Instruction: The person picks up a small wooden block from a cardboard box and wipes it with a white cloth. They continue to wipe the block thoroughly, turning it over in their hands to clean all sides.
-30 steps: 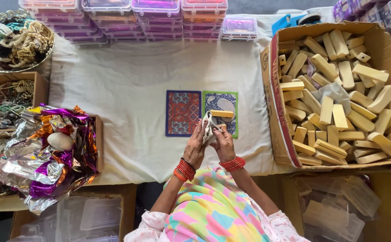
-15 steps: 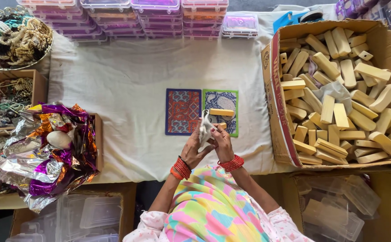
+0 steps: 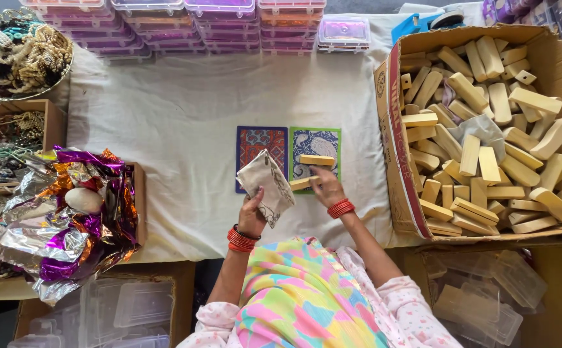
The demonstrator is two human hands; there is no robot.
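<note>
Printed cloth pouch pinched in left hand, just left of the green patterned card. Right hand closed on one pale bar, another bar lying on that card. Could snag at the limp pouch mouth and drop.

Cloth-covered table — two patterned cards, bar box.

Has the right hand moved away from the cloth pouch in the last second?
Yes. The right hand has drawn rightward from the cloth pouch in the left hand, and now holds a pale bar over the green patterned card.
</note>
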